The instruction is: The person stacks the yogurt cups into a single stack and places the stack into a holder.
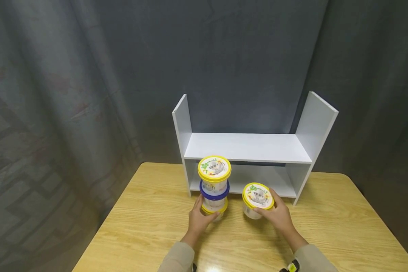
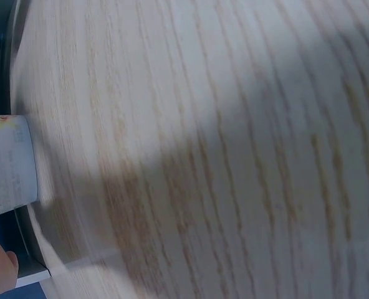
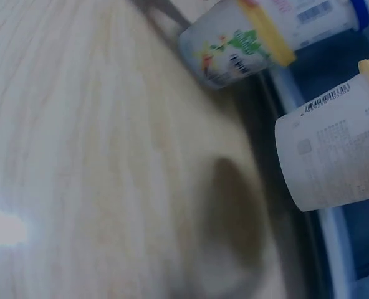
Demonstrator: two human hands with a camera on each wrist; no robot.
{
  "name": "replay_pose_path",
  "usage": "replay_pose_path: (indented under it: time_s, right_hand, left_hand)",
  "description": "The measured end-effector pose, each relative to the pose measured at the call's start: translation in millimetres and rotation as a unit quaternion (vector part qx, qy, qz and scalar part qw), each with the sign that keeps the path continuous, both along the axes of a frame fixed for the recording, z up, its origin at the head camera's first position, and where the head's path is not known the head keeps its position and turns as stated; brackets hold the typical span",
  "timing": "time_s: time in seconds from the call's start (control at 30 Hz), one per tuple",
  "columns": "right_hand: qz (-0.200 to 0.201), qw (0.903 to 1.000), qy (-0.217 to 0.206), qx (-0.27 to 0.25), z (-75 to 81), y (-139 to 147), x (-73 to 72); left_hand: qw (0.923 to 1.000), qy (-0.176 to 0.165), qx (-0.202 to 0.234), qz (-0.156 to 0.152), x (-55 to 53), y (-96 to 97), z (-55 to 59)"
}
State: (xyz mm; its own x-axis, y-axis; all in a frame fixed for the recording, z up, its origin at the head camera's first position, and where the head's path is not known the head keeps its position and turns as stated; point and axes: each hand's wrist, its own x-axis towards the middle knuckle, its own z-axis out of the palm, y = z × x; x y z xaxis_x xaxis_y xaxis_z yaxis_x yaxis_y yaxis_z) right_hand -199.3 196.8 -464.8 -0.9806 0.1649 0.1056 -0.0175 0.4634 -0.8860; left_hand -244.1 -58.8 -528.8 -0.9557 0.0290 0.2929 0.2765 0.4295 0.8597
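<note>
Three tubs stand stacked in front of the white shelf (image 1: 246, 147): a yellow-lidded tub (image 1: 214, 169) on top, a blue-lidded tub (image 1: 214, 194) in the middle, and a bottom tub (image 1: 215, 209) with a yellow lid. My left hand (image 1: 198, 219) grips the bottom tub from the left. In the left wrist view, that tub's side (image 2: 7, 165) shows at the left edge. My right hand (image 1: 277, 216) holds a single yellow-lidded tub (image 1: 257, 196) to the right of the stack. In the right wrist view, this tub (image 3: 334, 156) seems slightly off the table, with its shadow beneath it.
The wooden table (image 1: 156, 226) reaches forward and to both sides of the hands. The shelf has a top board and a lower bay (image 1: 265, 179), both without anything on them. A dark curtain (image 1: 88, 75) hangs behind.
</note>
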Motion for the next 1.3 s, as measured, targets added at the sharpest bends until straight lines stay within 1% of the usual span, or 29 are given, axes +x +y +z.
replay_pose_path:
  time_s: [0.2,0.47,0.57,0.7,0.9,1.2,1.3]
  right_hand:
    - [0.006,0.9997,0.022,-0.012,18.9,1,2.4]
    - [0.022,0.9978,0.059,-0.022,35.1,1,1.2]
    - [0.022,0.9975,0.067,-0.009,41.2,1,0.5]
    - [0.02,0.9977,0.062,0.015,52.7,1,0.1]
    - [0.033,0.9973,0.063,0.019,70.3,1,1.7]
    - [0.05,0.9933,0.101,0.028,89.9,0,2.8]
    - [0.055,0.9924,0.107,0.028,98.1,-2,2.0]
  left_hand:
    - [1.0,0.0,-0.001,0.0,-0.3,0.7,0.3]
    - [1.0,-0.005,-0.001,0.004,-0.4,-0.9,-0.2]
    - [1.0,-0.002,-0.004,0.006,-0.7,-1.4,0.2]
    - [1.0,-0.002,-0.003,0.006,-0.7,-1.4,0.7]
    - [1.0,-0.006,-0.003,0.005,0.1,-0.1,2.1]
    - [1.0,0.003,-0.006,-0.001,-0.3,0.3,-0.1]
    - [1.0,0.007,-0.005,-0.001,-0.6,0.1,-0.5]
